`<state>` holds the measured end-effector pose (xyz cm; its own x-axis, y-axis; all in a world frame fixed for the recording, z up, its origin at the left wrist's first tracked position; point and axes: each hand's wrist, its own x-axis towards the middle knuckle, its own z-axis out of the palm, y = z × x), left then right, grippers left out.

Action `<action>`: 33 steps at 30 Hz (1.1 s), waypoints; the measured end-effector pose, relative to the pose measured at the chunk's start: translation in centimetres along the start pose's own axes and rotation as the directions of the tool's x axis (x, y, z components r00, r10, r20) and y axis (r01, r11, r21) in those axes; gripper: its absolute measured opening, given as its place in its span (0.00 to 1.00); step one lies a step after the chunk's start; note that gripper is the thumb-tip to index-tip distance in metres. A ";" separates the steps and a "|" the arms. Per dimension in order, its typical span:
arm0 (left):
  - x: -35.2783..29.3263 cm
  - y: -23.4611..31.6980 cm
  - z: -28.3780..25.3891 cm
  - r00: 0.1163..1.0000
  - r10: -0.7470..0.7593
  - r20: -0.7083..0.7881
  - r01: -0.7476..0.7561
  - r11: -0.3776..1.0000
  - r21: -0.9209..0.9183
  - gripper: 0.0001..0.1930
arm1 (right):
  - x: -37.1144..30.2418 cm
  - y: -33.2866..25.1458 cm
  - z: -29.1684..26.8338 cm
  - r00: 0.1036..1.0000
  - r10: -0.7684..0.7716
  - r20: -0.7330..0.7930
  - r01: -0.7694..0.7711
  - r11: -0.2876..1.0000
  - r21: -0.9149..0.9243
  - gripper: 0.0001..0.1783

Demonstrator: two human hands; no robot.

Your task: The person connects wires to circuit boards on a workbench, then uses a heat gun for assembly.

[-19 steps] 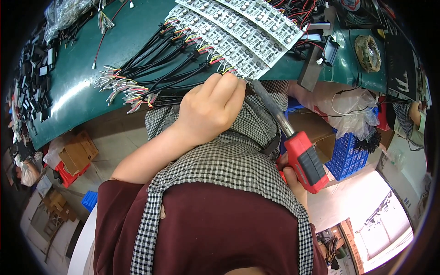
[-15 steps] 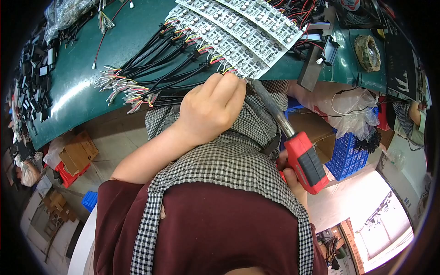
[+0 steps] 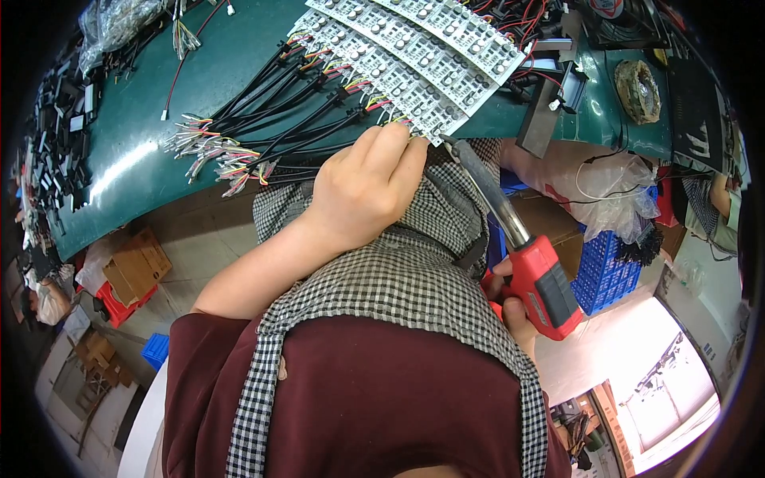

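My left hand (image 3: 362, 185) is closed in a pinch at the near corner of the white circuit boards (image 3: 434, 99), its fingertips on thin colored wires (image 3: 396, 123). Its fingers partly hide those wire ends. Gripped in my right hand (image 3: 514, 312) is a red and black soldering gun (image 3: 546, 288), whose metal barrel slants up toward the boards. The gun's dark tip (image 3: 446, 140) is just right of the near board corner, close to my left fingertips. Black cables (image 3: 279, 115) fan out leftward from the boards' edge, ending in stripped wires.
On the green table (image 3: 131, 119) a pile of small black parts (image 3: 72, 127) lines the left side. To the right lie a dark metal bar (image 3: 540, 127) and a round, rough-rimmed dish (image 3: 637, 92). Below the table edge are a blue crate (image 3: 606, 271) and a cardboard box (image 3: 137, 264).
The soldering gun and my right hand have shifted slightly right, drawing the tip a little away from my left fingertips. My left hand has barely moved.
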<state>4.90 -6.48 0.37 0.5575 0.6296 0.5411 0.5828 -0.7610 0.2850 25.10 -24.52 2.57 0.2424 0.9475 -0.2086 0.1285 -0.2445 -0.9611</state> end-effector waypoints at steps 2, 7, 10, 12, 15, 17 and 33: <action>0.0 0.0 0.1 0.999 -0.037 -0.021 0.036 0.999 -0.037 0.11 | -0.1 0.1 0.0 1.000 -0.014 0.002 0.014 1.000 0.019 0.26; 0.5 0.4 -0.4 0.964 -0.249 0.096 0.265 0.930 -0.256 0.07 | 0.1 -1.5 0.6 0.982 0.182 0.042 -0.186 0.934 0.305 0.29; 1.2 0.6 -0.9 0.928 -0.328 0.175 0.368 0.876 -0.313 0.06 | 0.1 -2.0 1.2 0.980 0.199 -0.002 -0.186 0.920 0.345 0.32; 1.5 0.8 -1.1 0.919 -0.305 0.251 0.365 0.900 -0.239 0.04 | 0.0 -1.5 1.0 0.983 0.183 -0.006 -0.170 0.922 0.348 0.31; 1.8 1.2 -1.0 0.911 -0.319 0.263 0.362 0.923 -0.133 0.05 | -0.3 -0.9 0.9 0.984 0.175 -0.008 -0.161 0.921 0.354 0.30; 1.6 1.3 -0.7 0.924 -0.305 0.231 0.334 0.937 -0.099 0.05 | -0.3 -0.5 0.9 0.982 0.187 -0.013 -0.170 0.918 0.357 0.30; 1.8 1.2 -0.3 0.943 -0.278 0.184 0.275 0.960 0.045 0.07 | -0.3 1.6 0.5 0.988 0.156 0.002 -0.152 0.958 0.242 0.38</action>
<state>6.43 -6.31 1.91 0.4722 0.8341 0.2851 0.7393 -0.5509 0.3872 24.75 -25.06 0.98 0.2579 0.8981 -0.3562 -0.1459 -0.3283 -0.9332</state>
